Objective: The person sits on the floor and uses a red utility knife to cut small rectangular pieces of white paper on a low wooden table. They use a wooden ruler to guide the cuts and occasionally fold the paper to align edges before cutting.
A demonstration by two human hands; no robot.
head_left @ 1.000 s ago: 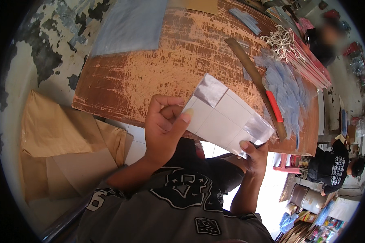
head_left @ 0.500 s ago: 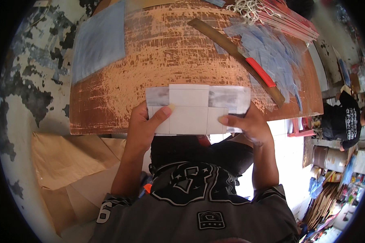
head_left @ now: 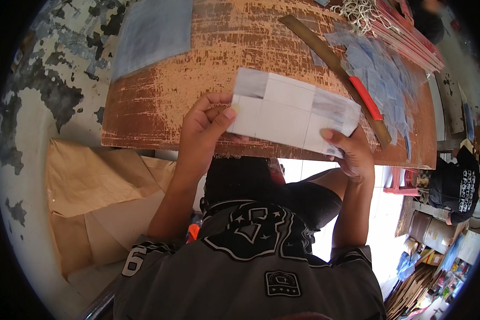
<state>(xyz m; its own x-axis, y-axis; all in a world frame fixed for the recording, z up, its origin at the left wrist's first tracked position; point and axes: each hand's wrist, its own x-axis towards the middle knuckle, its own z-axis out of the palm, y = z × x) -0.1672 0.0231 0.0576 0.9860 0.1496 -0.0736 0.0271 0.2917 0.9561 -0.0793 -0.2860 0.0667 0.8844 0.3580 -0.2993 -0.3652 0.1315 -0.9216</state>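
A flat piece of creased white card (head_left: 285,104) with greyish, see-through-looking panels at its upper corners is held up over the table's near edge. It tilts down toward the right. At its left end my left hand (head_left: 209,120) pinches the card, thumb on top and fingers partly behind. My right hand (head_left: 353,152) grips the lower right corner, its thumb lying across the face. Fingers under the card are mostly hidden.
The worn brown table (head_left: 160,101) carries a stack of bluish plastic sheets (head_left: 154,37), a long ruler-like strip with a red grip (head_left: 365,98), scattered plastic pieces (head_left: 376,74) and corded red-white rods (head_left: 400,32). Brown paper (head_left: 96,176) lies left; another person (head_left: 456,186) is far right.
The card has risen away from me and turned clockwise, its right end now lower. My left hand has shifted to its left end. The view has swung slightly.
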